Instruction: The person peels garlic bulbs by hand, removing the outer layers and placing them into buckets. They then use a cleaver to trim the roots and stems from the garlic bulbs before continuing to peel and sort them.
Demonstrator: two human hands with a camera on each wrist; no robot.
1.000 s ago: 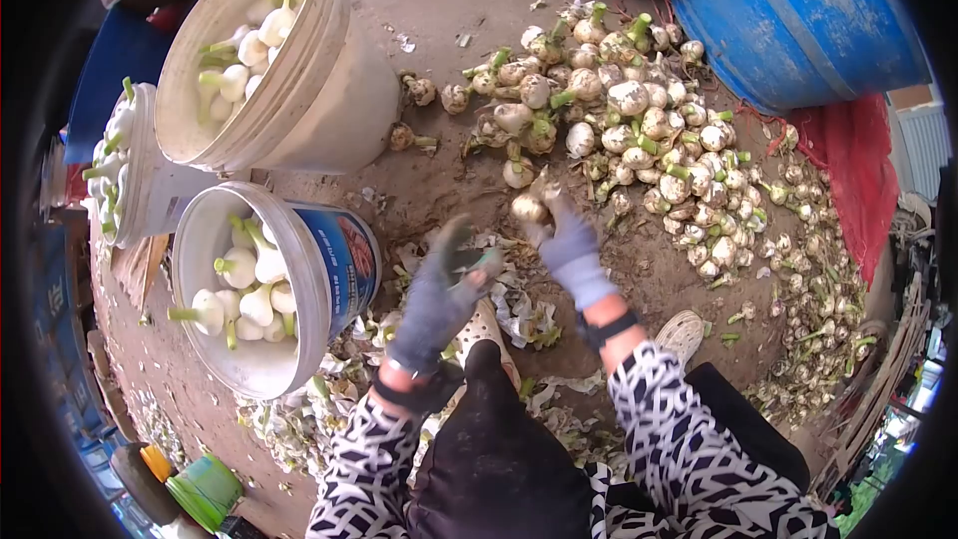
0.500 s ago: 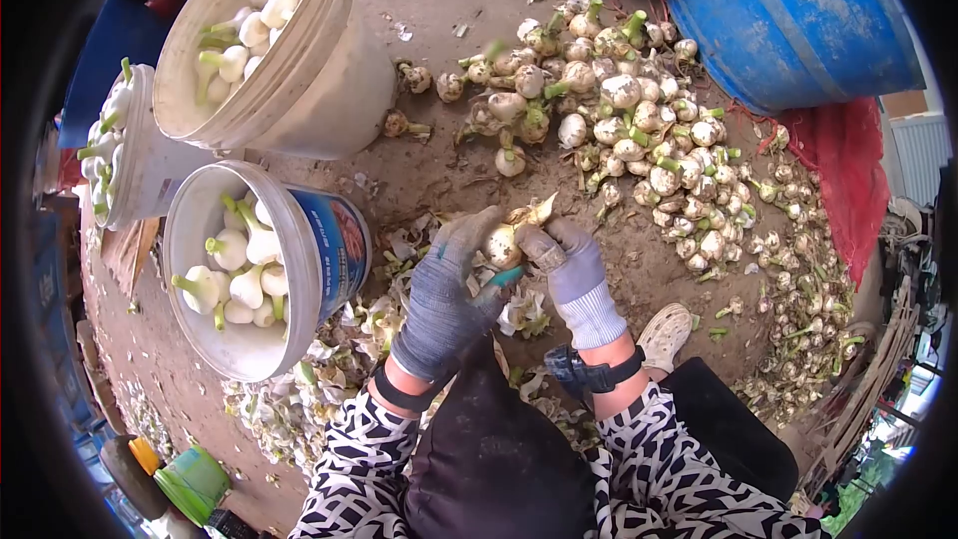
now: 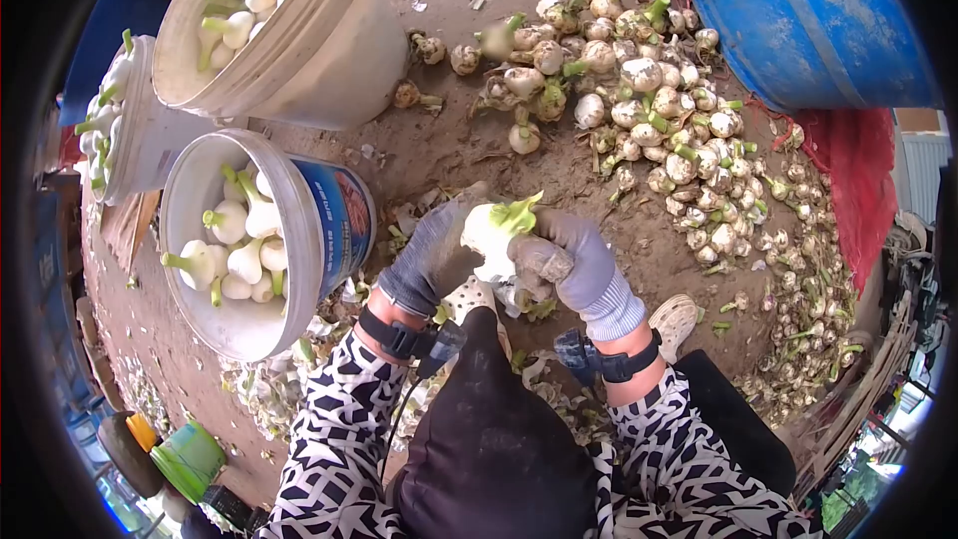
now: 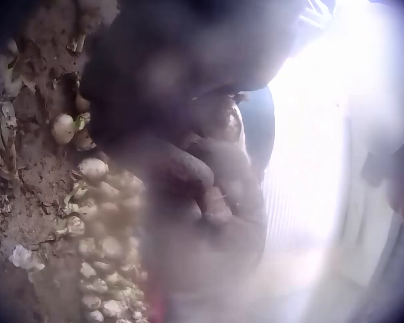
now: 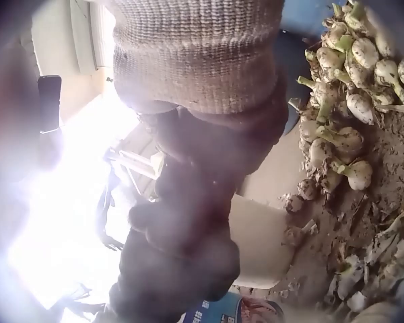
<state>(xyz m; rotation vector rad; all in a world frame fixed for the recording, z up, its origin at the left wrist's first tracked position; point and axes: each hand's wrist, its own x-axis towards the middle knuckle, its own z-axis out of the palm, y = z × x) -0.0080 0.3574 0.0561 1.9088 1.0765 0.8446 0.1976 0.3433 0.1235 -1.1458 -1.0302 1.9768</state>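
Between the two gloved hands in the head view is a garlic bulb (image 3: 485,230), its side pale and clean, a green-yellow stem end pointing right. My left hand (image 3: 431,252), in a grey glove, holds it from the left, fingers behind it. Curled at its right side, the fingers of my right hand (image 3: 574,258) pinch its outer skin near the stem. White skin hangs below the bulb. Both wrist views are dim and glare-washed; gloved fingers of the right hand (image 5: 188,215) show as a dark shape in the right one.
A heap of soil-stained garlic (image 3: 649,120) spreads over the ground at right. To the left stand a labelled bucket (image 3: 299,289), a larger cream bucket (image 3: 339,60) and a third bucket (image 3: 160,150), all with cleaned bulbs. A blue barrel (image 3: 808,20) stands behind. Peelings lie near the shoes.
A second ago the right hand was at a soil-stained bulb out by the heap, the left apart from it. The bulb came between both hands, and its dirty outer skin has given way to white.
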